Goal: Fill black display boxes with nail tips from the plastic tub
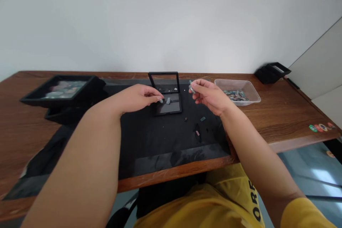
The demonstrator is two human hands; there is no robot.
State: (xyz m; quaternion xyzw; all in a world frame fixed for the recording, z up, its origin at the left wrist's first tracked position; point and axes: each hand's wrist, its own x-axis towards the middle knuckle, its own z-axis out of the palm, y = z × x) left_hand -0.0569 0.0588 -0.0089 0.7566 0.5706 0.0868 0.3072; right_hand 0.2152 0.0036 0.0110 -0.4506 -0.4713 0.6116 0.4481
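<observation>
Piece (161, 100) (shiny) pinched in left hand (140, 97), by thumb tip, right hand (210, 96) pinching chip (191, 88)

The open case (171, 113) looked to me like smooth plastic, its inner panel (175, 104) glossy and mirror-like. The mat (157, 139) beneath the case was matt, with a shinier strip (187, 154) nearest me. The bench (280, 114) around the case looked like grained wood with a slight sheen. Right of the case, the tub (253, 95) was smooth, see-through plastic; behind the case, the wall (160, 17) looked smooth. My shirt (187, 210) was matt cloth.
</observation>
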